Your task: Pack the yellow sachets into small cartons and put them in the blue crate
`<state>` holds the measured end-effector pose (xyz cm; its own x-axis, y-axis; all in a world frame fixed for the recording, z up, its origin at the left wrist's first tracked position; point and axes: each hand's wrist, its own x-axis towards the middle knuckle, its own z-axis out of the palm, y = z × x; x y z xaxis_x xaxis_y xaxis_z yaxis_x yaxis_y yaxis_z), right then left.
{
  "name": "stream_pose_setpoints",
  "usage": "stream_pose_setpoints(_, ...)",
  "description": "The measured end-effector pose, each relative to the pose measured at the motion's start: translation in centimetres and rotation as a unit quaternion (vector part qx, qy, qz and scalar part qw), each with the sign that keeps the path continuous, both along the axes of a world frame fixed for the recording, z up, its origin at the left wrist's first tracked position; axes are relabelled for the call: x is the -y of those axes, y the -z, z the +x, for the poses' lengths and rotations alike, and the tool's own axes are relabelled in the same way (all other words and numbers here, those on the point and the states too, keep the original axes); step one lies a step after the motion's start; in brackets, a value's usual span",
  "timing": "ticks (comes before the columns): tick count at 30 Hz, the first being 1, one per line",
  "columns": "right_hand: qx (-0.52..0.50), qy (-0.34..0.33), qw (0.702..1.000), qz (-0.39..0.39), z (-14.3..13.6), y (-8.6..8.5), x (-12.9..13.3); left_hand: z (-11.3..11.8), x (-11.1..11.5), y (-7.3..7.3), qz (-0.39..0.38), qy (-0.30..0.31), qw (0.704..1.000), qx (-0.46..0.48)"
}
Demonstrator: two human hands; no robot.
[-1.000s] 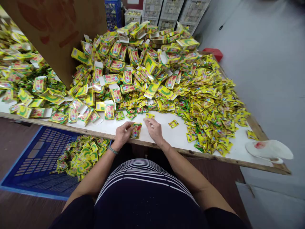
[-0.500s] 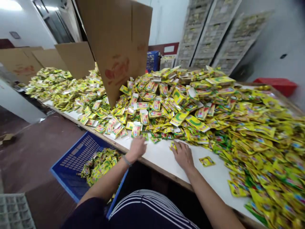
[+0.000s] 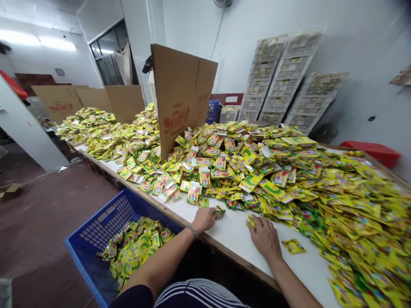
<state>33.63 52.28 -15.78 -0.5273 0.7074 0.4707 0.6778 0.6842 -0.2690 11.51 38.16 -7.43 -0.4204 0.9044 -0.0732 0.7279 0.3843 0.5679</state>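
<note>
My left hand [image 3: 204, 220], with a band on the wrist, is closed on a green and yellow packet [image 3: 218, 212] above the white tabletop. To its right, my right hand [image 3: 265, 238] has its fingers closed round a small yellow packet [image 3: 251, 221]. One loose yellow packet [image 3: 293, 246] lies flat on the table [image 3: 231, 231], right of my right hand. Behind both hands, small yellow boxes [image 3: 221, 162] are heaped in the middle, and a large pile of yellow packets [image 3: 362, 214] spreads over the right side.
A blue basket [image 3: 93, 261] partly filled with packets stands below the table's front edge at left. An upright cardboard sheet [image 3: 183, 98] divides the heap. Stacked crates [image 3: 282, 81] and a red container [image 3: 372, 152] are behind. Part of a person's dark-covered head [image 3: 147, 65] shows beside the cardboard.
The view has tilted up, so the scene sits lower. My left hand has moved right along the table and now has a green and yellow packet. My right hand keeps its yellow packet.
</note>
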Motion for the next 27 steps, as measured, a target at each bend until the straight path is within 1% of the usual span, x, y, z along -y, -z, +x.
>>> stream_pose_setpoints(3, -0.026, -0.013, 0.999, -0.036, -0.2, -0.8, 0.4, 0.2, 1.5, 0.5, 0.041, -0.037, 0.996, 0.068)
stream_pose_setpoints(5, -0.064, -0.031, 0.995, -0.071, -0.4, -1.5, 0.7, 0.4, 1.8, 0.8, 0.078, -0.069, 0.987, 0.122)
stream_pose_setpoints(7, -0.116, -0.026, 0.984, -0.131, -0.7, -2.3, 0.9, 0.8, 1.5, 1.0, 0.116, -0.094, 0.972, 0.184)
stream_pose_setpoints(9, -0.182, -0.015, 0.963, -0.199, -0.9, -3.1, 1.0, 1.6, 0.9, 1.0, 0.147, -0.105, 0.950, 0.253)
stream_pose_setpoints(11, -0.242, -0.052, 0.929, -0.274, -1.0, -3.9, 0.9, 2.6, 0.3, 0.9, 0.164, -0.107, 0.928, 0.316)
stream_pose_setpoints(14, -0.269, -0.070, 0.904, -0.324, -0.9, -4.4, 0.4, 4.0, -0.5, 0.9, 0.160, -0.105, 0.906, 0.378)
stream_pose_setpoints(16, -0.290, -0.075, 0.882, -0.364, -0.8, -4.3, 0.0, 4.7, -1.0, 1.0, 0.149, -0.105, 0.898, 0.399)
stream_pose_setpoints(19, -0.326, -0.091, 0.844, -0.415, -0.9, -4.1, -0.4, 5.0, -1.5, 1.3, 0.134, -0.102, 0.895, 0.412)
stream_pose_setpoints(21, -0.363, -0.125, 0.811, -0.441, -0.9, -4.2, -0.3, 4.9, -1.7, 1.4, 0.127, -0.101, 0.897, 0.412)
stream_pose_setpoints(22, -0.371, -0.145, 0.803, -0.442, -0.9, -4.4, -0.2, 4.8, -1.8, 1.5, 0.125, -0.101, 0.898, 0.410)
stream_pose_setpoints(24, -0.356, -0.179, 0.802, -0.444, -0.8, -5.0, 0.0, 4.7, -1.9, 1.5, 0.122, -0.103, 0.902, 0.401)
stream_pose_setpoints(27, -0.342, -0.196, 0.809, -0.435, -0.6, -5.9, 0.5, 4.6, -1.8, 1.6, 0.117, -0.101, 0.911, 0.382)
